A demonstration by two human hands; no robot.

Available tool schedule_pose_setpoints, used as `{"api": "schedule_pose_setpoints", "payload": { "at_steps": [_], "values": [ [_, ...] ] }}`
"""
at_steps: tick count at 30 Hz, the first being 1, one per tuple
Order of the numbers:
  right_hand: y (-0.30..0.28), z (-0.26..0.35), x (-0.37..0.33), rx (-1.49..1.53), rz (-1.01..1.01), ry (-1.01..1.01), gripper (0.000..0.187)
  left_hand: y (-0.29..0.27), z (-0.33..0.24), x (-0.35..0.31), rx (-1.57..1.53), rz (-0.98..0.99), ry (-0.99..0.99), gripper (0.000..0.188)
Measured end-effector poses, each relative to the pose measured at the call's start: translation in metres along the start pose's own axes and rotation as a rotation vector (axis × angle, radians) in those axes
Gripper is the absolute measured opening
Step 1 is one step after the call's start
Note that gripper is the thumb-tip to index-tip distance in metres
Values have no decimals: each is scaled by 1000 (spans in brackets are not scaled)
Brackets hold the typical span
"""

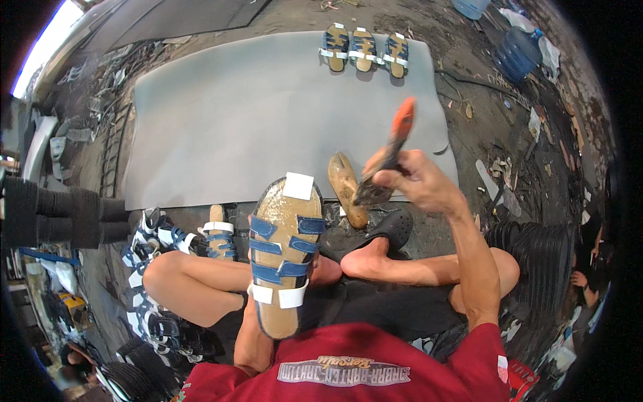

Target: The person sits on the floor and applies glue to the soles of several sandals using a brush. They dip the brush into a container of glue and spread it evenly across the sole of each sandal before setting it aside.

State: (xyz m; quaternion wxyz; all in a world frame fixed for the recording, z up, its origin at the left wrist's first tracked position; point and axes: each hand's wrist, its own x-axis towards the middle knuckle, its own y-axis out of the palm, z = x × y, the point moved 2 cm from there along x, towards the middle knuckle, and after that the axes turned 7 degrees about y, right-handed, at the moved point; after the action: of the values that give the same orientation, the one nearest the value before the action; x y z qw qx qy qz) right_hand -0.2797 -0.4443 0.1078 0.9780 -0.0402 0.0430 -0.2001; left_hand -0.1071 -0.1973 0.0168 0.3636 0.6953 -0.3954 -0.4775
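My left hand [250, 325], mostly hidden behind it, holds up a half-made sandal [276, 248] with its underside facing me. Its tan sole is shiny and wet-looking; blue and white strap ends fold over the edges, and a white tab sits at the top. In my right hand [423, 182] is a paintbrush [402, 124], orange handle upward, its dark bristles pointing down to the left. The bristles hang apart from the sandal, over a brown foot-shaped shoe last [345, 184] that straddles the near edge of a grey sheet.
Three similar sandals lie in a row on the grey sheet [234, 114] at its far right corner. Another sandal [219, 234] and a heap of strapped uppers [157, 234] are by my left knee. Black soles [536, 261] stand stacked at right. Blue water jugs [518, 53] lie far right.
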Motion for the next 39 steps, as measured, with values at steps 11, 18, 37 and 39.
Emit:
{"api": "schedule_pose_setpoints", "payload": {
  "at_steps": [11,18,37,39],
  "values": [
    [56,5,7,-337,-99,-362,23,27,1,3,187,65,63,80],
    [53,30,9,83,-159,-166,24,37,11,3,197,-118,56,78],
    [23,2,5,-111,67,43,29,41,-12,-6,13,-48,44,70],
    [33,9,7,75,-46,-20,29,40,-9,-3,82,-29,64,70]
  ]
}}
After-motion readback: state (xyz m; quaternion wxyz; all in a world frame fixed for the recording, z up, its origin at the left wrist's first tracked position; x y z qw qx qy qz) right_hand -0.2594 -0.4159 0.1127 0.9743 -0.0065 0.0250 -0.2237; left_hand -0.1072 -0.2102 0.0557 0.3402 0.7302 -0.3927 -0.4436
